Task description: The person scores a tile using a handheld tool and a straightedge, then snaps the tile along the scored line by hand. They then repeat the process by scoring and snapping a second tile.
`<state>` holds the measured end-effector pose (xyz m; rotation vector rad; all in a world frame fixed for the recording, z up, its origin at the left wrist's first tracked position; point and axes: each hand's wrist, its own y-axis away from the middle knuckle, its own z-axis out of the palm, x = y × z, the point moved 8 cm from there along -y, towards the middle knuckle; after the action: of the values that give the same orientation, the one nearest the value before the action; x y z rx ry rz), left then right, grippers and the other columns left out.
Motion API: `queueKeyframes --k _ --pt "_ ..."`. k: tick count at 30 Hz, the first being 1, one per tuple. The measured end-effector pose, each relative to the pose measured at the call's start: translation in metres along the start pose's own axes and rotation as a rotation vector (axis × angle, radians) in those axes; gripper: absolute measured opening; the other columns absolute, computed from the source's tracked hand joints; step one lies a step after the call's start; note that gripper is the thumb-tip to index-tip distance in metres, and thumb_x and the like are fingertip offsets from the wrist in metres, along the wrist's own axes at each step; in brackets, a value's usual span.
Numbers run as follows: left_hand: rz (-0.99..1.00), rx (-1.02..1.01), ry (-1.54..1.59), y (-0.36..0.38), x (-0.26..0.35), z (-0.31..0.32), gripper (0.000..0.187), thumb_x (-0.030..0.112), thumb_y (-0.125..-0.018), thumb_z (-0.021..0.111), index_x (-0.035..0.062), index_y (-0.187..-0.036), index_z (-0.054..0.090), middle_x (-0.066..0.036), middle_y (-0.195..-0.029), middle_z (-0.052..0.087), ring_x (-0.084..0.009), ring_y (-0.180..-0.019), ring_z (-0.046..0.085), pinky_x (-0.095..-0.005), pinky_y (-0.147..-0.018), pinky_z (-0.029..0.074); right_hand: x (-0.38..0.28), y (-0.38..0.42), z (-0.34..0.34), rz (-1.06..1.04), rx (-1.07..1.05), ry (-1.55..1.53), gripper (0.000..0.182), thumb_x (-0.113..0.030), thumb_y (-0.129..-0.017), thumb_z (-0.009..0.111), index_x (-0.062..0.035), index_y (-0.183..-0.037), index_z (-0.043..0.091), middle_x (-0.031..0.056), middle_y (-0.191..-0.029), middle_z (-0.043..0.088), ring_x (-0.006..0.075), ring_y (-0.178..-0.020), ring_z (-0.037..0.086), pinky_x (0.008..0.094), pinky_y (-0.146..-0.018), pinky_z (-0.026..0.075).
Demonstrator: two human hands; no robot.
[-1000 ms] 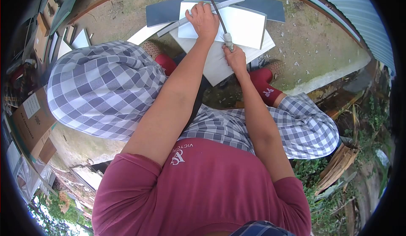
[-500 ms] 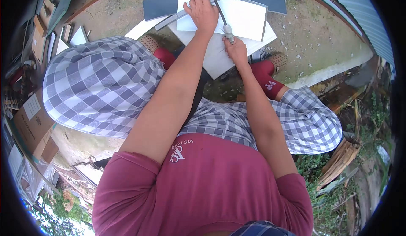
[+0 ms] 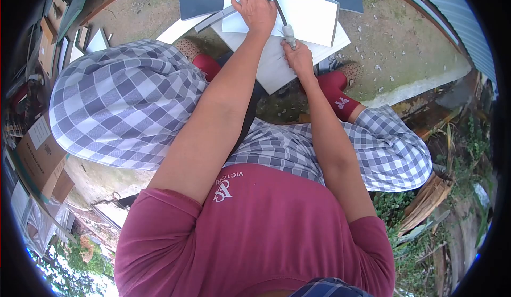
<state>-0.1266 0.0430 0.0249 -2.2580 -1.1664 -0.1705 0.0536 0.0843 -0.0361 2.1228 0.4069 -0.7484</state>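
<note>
My left hand [image 3: 257, 10] bends its fingers over a straight grey bar [image 3: 215, 19] and presses it on a white board [image 3: 311, 23]. The bar lies slantwise across that board. In my right hand [image 3: 299, 58] is a long, narrow dark blade [image 3: 279, 10] with a pale, wrapped handle [image 3: 289, 34]. The blade crosses the bar beside my left hand and runs past the top edge of the view. Beneath the white board lies a pale square panel [image 3: 271, 73]. My left palm hides part of the bar.
A dark grey board [image 3: 202, 3] lies behind the white board. Offcuts [image 3: 97, 42] lean at the left, near a cardboard box [image 3: 40, 150]. My feet [image 3: 348, 73] flank the panel. Pale chips dot the concrete [image 3: 394, 41]; split wood [image 3: 426, 204] and plants are at right.
Both hands, the boards and the blade sit slightly higher in the view. The blade's tilt has shifted a little, with my right hand still around the handle. My left hand stays on the bar.
</note>
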Motion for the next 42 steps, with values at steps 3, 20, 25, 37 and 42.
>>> queueKeyframes --k 3,20,25,37,42 --pt "0.007 0.006 0.000 0.0001 0.0005 -0.0011 0.036 0.015 -0.067 0.069 0.0081 -0.101 0.060 -0.008 -0.114 0.056 -0.0276 -0.108 0.048 -0.0553 -0.102 0.023 0.0034 -0.0008 0.0016 0.013 -0.007 -0.018 0.037 -0.039 -0.087 0.059 -0.0031 -0.089 0.066 0.0114 -0.063 0.064 0.0264 -0.059 0.064 0.0387 -0.061 0.050" --pt "0.008 0.005 -0.013 -0.0002 0.0012 0.0006 0.036 0.016 -0.067 0.069 0.0077 -0.100 0.059 -0.009 -0.114 0.056 -0.0284 -0.108 0.048 -0.0549 -0.102 0.023 0.0017 0.0010 0.0006 0.020 -0.008 -0.039 0.037 -0.039 -0.087 0.060 -0.0037 -0.091 0.066 0.0099 -0.062 0.064 0.0228 -0.055 0.063 0.0364 -0.059 0.049" --pt "0.009 -0.008 -0.009 0.0001 0.0012 0.0011 0.037 0.016 -0.067 0.070 0.0080 -0.101 0.059 -0.009 -0.114 0.056 -0.0284 -0.109 0.048 -0.0546 -0.102 0.022 0.0032 -0.0009 0.0014 0.009 -0.003 -0.023 0.036 -0.040 -0.087 0.060 -0.0038 -0.089 0.066 0.0096 -0.061 0.063 0.0222 -0.054 0.062 0.0363 -0.058 0.049" --pt "-0.009 -0.034 -0.025 -0.0003 0.0003 0.0028 0.038 0.017 -0.068 0.070 0.0086 -0.103 0.058 -0.009 -0.116 0.055 -0.0278 -0.111 0.047 -0.0545 -0.103 0.021 0.0013 0.0007 0.0010 0.027 -0.012 -0.036 0.035 -0.038 -0.086 0.060 -0.0039 -0.091 0.066 0.0090 -0.060 0.063 0.0214 -0.052 0.062 0.0359 -0.057 0.049" --pt "-0.010 -0.028 -0.014 -0.0012 0.0011 0.0008 0.037 0.016 -0.067 0.069 0.0088 -0.102 0.059 -0.009 -0.115 0.055 -0.0278 -0.110 0.047 -0.0549 -0.102 0.022 0.0015 -0.0003 0.0001 0.035 -0.006 -0.032 0.035 -0.039 -0.086 0.060 -0.0041 -0.092 0.066 0.0094 -0.061 0.064 0.0221 -0.054 0.063 0.0362 -0.058 0.049"
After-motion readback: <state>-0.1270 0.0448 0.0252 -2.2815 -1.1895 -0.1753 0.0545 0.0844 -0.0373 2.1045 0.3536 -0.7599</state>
